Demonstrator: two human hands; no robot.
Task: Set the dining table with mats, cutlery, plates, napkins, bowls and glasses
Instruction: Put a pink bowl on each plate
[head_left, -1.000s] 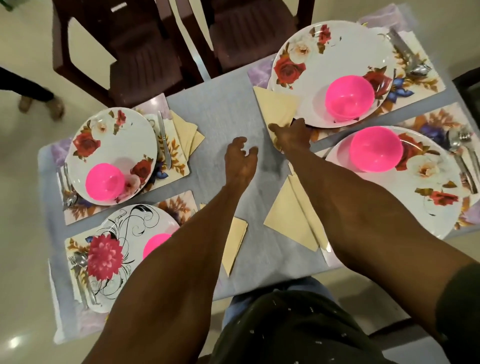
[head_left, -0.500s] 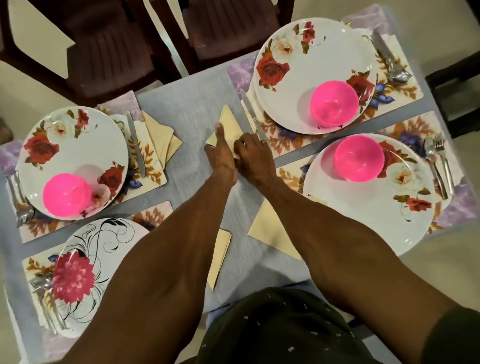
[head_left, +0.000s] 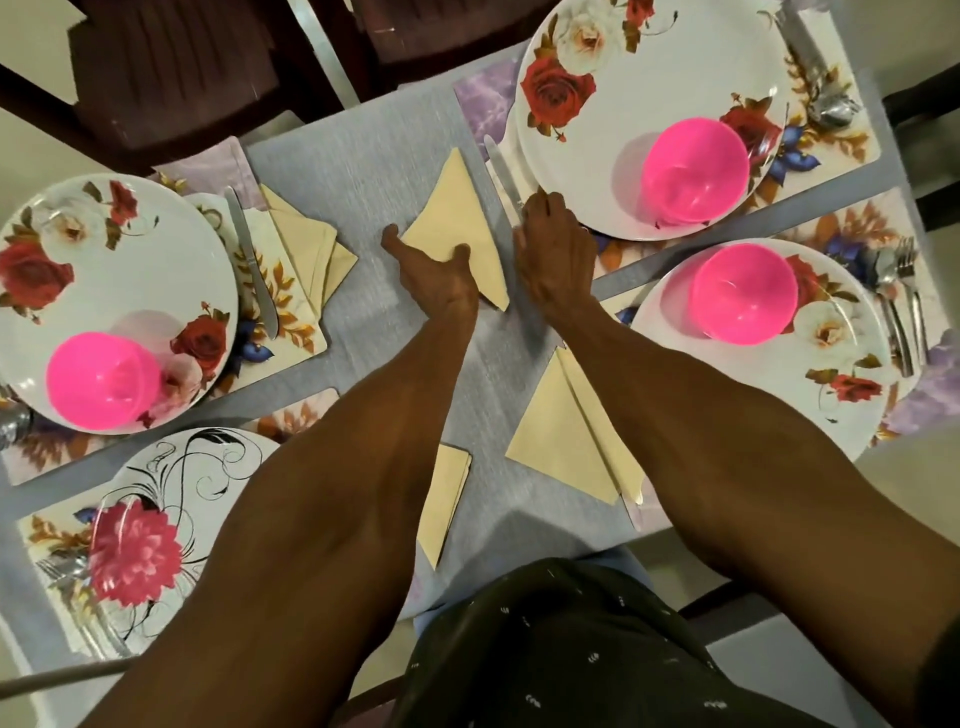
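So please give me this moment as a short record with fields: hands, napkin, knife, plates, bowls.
left hand: rests on the far-right napkin, thumb spread
right hand: fingers at the knife; grip unclear
napkin: folded triangle, flat on the grey cloth
knife: beside the far-right plate
plates: four
bowls: pink, three fully visible, one on each of those plates

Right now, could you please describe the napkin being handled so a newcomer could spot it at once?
Start at the far right plate with red roses and a pink bowl. Left of its knife, on the bare grey tablecloth, lies a cream triangular napkin. Unlike the other napkins, it sits between both hands, the left hand resting on it.
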